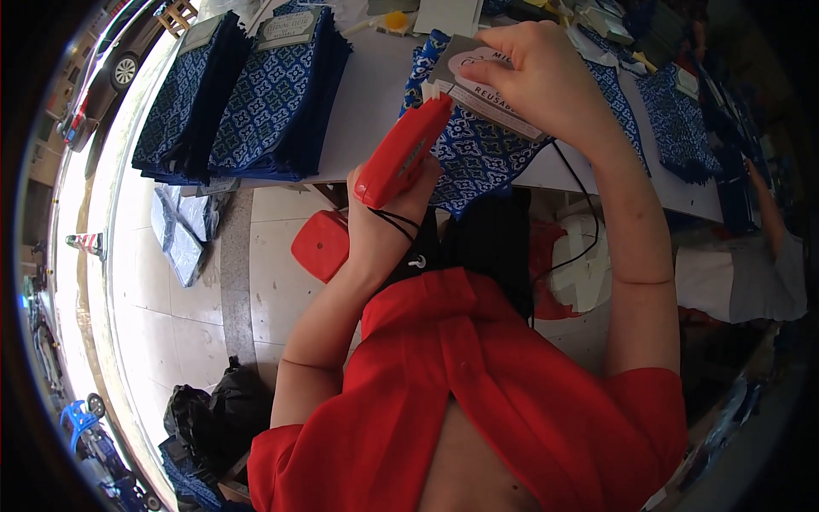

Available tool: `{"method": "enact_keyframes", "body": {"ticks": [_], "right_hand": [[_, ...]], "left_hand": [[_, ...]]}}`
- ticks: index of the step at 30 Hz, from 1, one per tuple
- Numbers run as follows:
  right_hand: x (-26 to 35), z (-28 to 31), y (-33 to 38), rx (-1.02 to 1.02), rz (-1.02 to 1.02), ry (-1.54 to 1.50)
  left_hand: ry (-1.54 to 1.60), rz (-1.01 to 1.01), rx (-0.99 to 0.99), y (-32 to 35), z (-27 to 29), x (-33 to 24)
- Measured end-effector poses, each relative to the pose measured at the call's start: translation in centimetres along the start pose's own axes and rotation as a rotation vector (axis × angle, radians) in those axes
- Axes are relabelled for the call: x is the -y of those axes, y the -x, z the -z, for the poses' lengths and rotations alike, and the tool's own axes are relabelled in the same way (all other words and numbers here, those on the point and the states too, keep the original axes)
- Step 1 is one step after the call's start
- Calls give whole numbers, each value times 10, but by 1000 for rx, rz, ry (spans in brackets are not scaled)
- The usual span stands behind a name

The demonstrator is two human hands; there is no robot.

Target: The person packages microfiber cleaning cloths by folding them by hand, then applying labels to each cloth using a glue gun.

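Observation:
My left hand [388, 209] is closed around the handle of a red tagging gun [405, 154]. The gun's white tip meets the left edge of a grey printed card label [469, 75]. My right hand [542, 81] pinches this label between thumb and fingers at its upper part. Under the label lies a blue and white patterned cloth [486, 162], its lower corner hanging over the table's near edge. How the gun's needle sits in the card and cloth is too small to make out.
Two labelled stacks of folded blue cloths [183, 111] [273, 111] lie on the white table [368, 72] at left. More patterned cloths [678, 124] are on the right, near another person's arm [763, 200]. A red stool [322, 246] and plastic-wrapped packs [179, 230] are below. A black cable [589, 192] hangs down.

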State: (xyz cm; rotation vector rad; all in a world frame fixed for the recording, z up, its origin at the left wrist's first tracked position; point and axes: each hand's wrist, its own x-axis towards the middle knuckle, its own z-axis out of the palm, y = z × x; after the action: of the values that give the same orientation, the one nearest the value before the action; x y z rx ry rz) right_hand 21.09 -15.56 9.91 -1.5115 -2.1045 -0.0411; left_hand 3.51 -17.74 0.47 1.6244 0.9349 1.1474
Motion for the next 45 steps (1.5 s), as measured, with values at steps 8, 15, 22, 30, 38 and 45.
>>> {"method": "enact_keyframes", "body": {"ticks": [8, 15, 22, 30, 38, 45], "right_hand": [[7, -4, 0, -125, 70, 60], [10, -5, 0, -159, 98, 36], [12, -4, 3, -113, 33, 18], [6, -7, 0, -68, 95, -150], [30, -11, 18, -43, 197, -146], [55, -6, 57, -128, 300, -173]], "left_hand": [[-134, -7, -30, 4, 1, 0], [-91, -126, -132, 2, -2, 1], [-88, -110, -132, 2, -2, -1], [-61, -141, -140, -1, 0, 3], [-296, -245, -129, 5, 5, 23], [-446, -565, -319, 24, 10, 70]]}}
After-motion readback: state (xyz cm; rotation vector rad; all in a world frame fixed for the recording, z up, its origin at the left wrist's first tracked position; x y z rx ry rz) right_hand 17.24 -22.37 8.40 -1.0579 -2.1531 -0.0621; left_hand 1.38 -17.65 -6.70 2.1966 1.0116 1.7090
